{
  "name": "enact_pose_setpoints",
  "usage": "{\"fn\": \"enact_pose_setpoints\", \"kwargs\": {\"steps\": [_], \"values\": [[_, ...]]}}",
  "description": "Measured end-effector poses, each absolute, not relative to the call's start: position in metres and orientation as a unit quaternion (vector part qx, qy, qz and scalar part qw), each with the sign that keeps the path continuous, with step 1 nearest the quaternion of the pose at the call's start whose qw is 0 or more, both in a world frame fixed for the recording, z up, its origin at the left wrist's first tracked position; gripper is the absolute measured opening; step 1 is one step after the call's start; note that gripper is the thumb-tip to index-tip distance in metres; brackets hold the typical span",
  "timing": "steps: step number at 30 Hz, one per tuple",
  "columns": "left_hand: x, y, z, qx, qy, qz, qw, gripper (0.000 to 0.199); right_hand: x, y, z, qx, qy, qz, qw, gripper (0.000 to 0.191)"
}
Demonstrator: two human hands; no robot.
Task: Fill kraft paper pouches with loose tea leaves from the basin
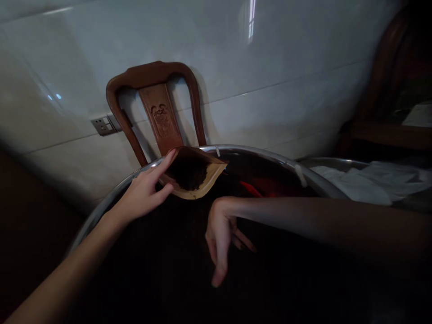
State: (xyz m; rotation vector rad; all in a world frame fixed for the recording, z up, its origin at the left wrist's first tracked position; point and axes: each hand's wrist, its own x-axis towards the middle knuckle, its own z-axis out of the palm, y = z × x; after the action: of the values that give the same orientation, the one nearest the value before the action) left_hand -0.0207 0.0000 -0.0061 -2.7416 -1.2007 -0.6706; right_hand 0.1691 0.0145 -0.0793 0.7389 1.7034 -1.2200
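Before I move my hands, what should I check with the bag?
1. Left hand on the bag: ok, it's at one side.
2. Bag's mouth open: ok.
3. Dark stuff inside: ok, some shows.
4. Right hand on the bag too: not ok, it's apart from it, thumb pointing down.
5. Clear view below the right hand: not ok, it's too dark.
6. Bag's bottom resting on something: cannot tell, it's hidden.

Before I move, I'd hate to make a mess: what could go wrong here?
The bag gapes open toward the camera, so its dark contents might spill over the near lip. The left hand holds it at one side, so it could perhaps tip. Around the right hand, deep shadow might hide spilled bits.
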Motion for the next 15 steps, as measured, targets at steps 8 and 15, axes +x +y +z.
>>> {"fn": "enact_pose_setpoints", "kwargs": {"steps": [8,15], "values": [[-0.02,0.0,-0.007,-0.892,-0.395,-0.217,0.034,0.071,0.186,0.022,-0.078,0.336,0.709,-0.462,0.413,0.087],[-0.019,-0.003,-0.005,-0.888,-0.405,-0.217,0.027,0.07,0.224,-0.007,-0.075,0.408,0.701,-0.518,0.272,0.088]]}}
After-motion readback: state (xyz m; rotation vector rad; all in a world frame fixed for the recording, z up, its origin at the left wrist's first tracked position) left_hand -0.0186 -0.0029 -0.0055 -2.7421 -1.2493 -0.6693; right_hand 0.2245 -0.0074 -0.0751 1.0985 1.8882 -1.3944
